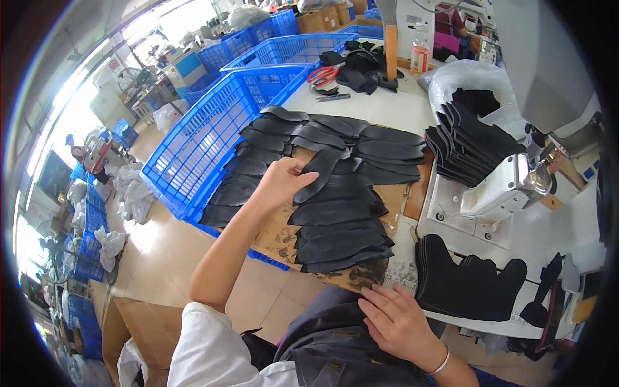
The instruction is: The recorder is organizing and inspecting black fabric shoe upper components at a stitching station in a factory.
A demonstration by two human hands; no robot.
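My left hand point(278, 183) reaches over a stained brown board point(276, 240), thumb and fingers closed on the near end of a curved black leather-like piece point(324, 169). That piece lies slanted over overlapping rows of similar black pieces point(338, 216), which cover much of the board. Low at the table's front edge, my right hand point(398, 320) has its fingers stretched out and holds nothing. Just right of it, black boot-shaped cut pieces point(467, 284) lie on the white table point(403, 248).
A white sewing machine point(500, 197) stands at right, beside stacked black pieces point(467, 145) and a clear plastic bag point(461, 77). Red-handled scissors point(324, 76), black scraps point(358, 71) and a bottle point(420, 51) sit farther back. Blue crates point(213, 132) stand left; a cardboard box point(151, 332) is lower left.
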